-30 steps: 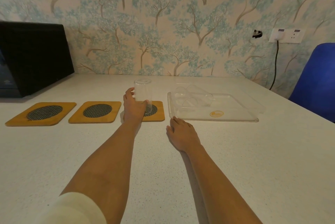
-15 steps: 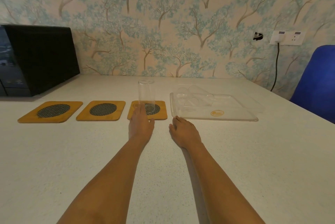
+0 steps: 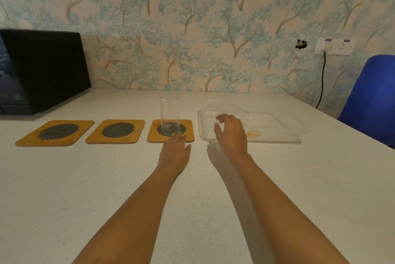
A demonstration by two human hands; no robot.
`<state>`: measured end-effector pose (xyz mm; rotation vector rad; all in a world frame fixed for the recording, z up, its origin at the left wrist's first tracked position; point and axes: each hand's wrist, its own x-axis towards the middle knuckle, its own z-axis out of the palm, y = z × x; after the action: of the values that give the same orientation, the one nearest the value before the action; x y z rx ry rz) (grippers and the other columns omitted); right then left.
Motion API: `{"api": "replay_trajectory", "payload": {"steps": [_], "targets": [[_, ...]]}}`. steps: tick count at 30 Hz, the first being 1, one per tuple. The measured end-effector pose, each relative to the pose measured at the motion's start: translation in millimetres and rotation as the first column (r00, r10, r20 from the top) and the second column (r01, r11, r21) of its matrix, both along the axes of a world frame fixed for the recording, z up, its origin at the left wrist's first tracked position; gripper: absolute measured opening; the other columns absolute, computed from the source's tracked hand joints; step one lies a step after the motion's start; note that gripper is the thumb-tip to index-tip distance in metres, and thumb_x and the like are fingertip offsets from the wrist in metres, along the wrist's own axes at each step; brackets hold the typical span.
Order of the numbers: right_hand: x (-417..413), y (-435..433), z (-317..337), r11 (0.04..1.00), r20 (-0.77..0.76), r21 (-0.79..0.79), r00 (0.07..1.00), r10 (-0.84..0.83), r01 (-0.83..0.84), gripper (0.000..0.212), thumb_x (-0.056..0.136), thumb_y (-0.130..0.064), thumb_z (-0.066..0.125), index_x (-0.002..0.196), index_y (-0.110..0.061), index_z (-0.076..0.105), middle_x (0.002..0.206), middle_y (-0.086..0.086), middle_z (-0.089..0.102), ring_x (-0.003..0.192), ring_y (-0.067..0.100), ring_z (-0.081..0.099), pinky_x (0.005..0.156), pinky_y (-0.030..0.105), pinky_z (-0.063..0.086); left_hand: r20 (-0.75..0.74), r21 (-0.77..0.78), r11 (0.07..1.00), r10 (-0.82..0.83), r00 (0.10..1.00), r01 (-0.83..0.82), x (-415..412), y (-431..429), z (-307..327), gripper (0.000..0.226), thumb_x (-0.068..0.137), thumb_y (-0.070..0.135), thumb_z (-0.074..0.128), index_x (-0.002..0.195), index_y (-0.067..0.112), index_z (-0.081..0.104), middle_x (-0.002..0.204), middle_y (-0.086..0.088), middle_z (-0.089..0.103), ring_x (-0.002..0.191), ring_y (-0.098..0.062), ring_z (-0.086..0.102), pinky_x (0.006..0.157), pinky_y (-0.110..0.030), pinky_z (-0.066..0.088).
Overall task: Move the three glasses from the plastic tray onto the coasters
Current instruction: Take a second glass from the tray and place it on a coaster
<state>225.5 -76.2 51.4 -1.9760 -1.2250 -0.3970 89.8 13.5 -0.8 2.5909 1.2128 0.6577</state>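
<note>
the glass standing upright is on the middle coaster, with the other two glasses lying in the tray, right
Not quite. In the head view the upright glass stands on the coaster nearest the tray, not the middle coaster, which is bare. The rest holds: the other two glasses lie on their sides in the plastic tray.

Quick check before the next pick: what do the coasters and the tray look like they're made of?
Coasters: seemingly wood or bamboo, matte honey-tan slabs with rounded corners; each has a dark oval woven mesh inset, possibly metal or fibre, unclear. Tray: clear, glossy, likely plastic; the countertop shows straight through it and its edges catch light.
</note>
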Motion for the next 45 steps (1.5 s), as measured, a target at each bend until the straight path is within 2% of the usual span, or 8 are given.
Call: {"api": "replay_trajectory", "payload": {"steps": [5, 16, 21, 25, 29, 35, 39, 45], "targets": [[42.2, 16.3, 30.8, 0.995, -0.007, -0.02, 0.995, -0.098, 0.098, 0.031, 0.093, -0.02, 0.057, 0.122, -0.009, 0.06, 0.118, 0.013, 0.063, 0.113, 0.029, 0.055, 0.087, 0.039, 0.049, -0.001, 0.02, 0.999, -0.025, 1.0, 0.025, 10.9, 2.5, 3.9, 0.046, 0.099, 0.03, 0.035, 0.14, 0.009, 0.037, 0.151, -0.011, 0.034, 0.142, -0.025, 0.027, 0.117, -0.036, 0.022], [101.9, 56.3, 39.9, 0.895, 0.005, -0.387, 0.971, -0.238, 0.221, 0.048, 0.094, -0.019, 0.053, 0.139, -0.006, 0.041, 0.139, 0.017, 0.045, 0.127, 0.034, 0.044, 0.102, 0.041, 0.041, -0.019, 0.005, 1.0, 0.006, 1.0, -0.006, 17.1, 11.2, -3.4, 0.05, 0.099, 0.035, 0.031, 0.143, 0.012, 0.03, 0.154, -0.007, 0.03, 0.144, -0.022, 0.022, 0.119, -0.036, 0.015], [121.6, 66.0, 39.4, 0.806, -0.071, -0.562, 0.96, -0.271, 0.185, 0.059, 0.094, -0.031, 0.054, 0.144, -0.008, 0.032, 0.145, 0.017, 0.037, 0.134, 0.035, 0.037, 0.106, 0.043, 0.037, -0.009, 0.0, 1.0, 0.006, 1.0, -0.006, 16.2, 11.7, -5.2, 0.049, 0.099, 0.035, 0.031, 0.143, 0.013, 0.03, 0.154, -0.005, 0.029, 0.144, -0.02, 0.021, 0.119, -0.035, 0.014], [128.9, 71.0, 35.3, 0.783, -0.175, -0.612, 0.946, -0.272, 0.112, 0.07, 0.092, -0.04, 0.056, 0.147, -0.008, 0.027, 0.148, 0.019, 0.036, 0.137, 0.037, 0.034, 0.109, 0.046, 0.034, -0.001, -0.005, 1.0, 0.009, 1.0, -0.009, 16.3, 12.2, -6.2, 0.049, 0.099, 0.035, 0.031, 0.144, 0.014, 0.03, 0.154, -0.005, 0.028, 0.144, -0.019, 0.02, 0.12, -0.035, 0.013], [129.8, 73.7, 34.0, 0.805, -0.278, -0.592, 0.93, -0.239, 0.031, 0.079, 0.089, -0.037, 0.063, 0.148, -0.006, 0.022, 0.149, 0.02, 0.036, 0.137, 0.038, 0.038, 0.107, 0.046, 0.037, 0.002, -0.002, 1.0, 0.01, 1.0, -0.01, 16.3, 12.0, -6.7, 0.049, 0.099, 0.035, 0.031, 0.144, 0.015, 0.03, 0.154, -0.005, 0.029, 0.144, -0.019, 0.021, 0.12, -0.035, 0.014], [127.4, 73.5, 32.9, 0.822, -0.306, -0.569, 0.92, -0.244, 0.029, 0.084, 0.08, -0.024, 0.075, 0.145, -0.004, 0.026, 0.143, 0.022, 0.04, 0.131, 0.039, 0.044, 0.099, 0.043, 0.043, 0.011, -0.002, 1.0, 0.014, 1.0, -0.014, 15.7, 11.6, -6.0, 0.049, 0.099, 0.035, 0.032, 0.144, 0.015, 0.031, 0.154, -0.005, 0.029, 0.144, -0.019, 0.022, 0.12, -0.035, 0.014], [131.3, 71.6, 29.8, 0.908, -0.365, -0.415, 0.903, -0.226, 0.06, 0.076, 0.078, -0.024, 0.076, 0.141, -0.006, 0.038, 0.138, 0.02, 0.048, 0.128, 0.036, 0.049, 0.098, 0.039, 0.046, 0.008, -0.002, 1.0, 0.015, 1.0, -0.015, 15.1, 11.2, -6.4, 0.049, 0.099, 0.036, 0.032, 0.144, 0.015, 0.031, 0.154, -0.004, 0.029, 0.144, -0.018, 0.022, 0.12, -0.035, 0.014], [134.3, 62.8, 33.7, 0.986, -0.498, -0.134, 0.853, -0.157, 0.103, 0.08, 0.077, -0.031, 0.076, 0.144, -0.01, 0.038, 0.14, 0.017, 0.05, 0.13, 0.033, 0.048, 0.102, 0.038, 0.043, 0.005, -0.014, 1.0, 0.015, 1.0, -0.015, 15.3, 9.7, -4.8, 0.05, 0.099, 0.037, 0.031, 0.144, 0.016, 0.03, 0.155, -0.004, 0.028, 0.144, -0.018, 0.02, 0.12, -0.035, 0.013]]}}
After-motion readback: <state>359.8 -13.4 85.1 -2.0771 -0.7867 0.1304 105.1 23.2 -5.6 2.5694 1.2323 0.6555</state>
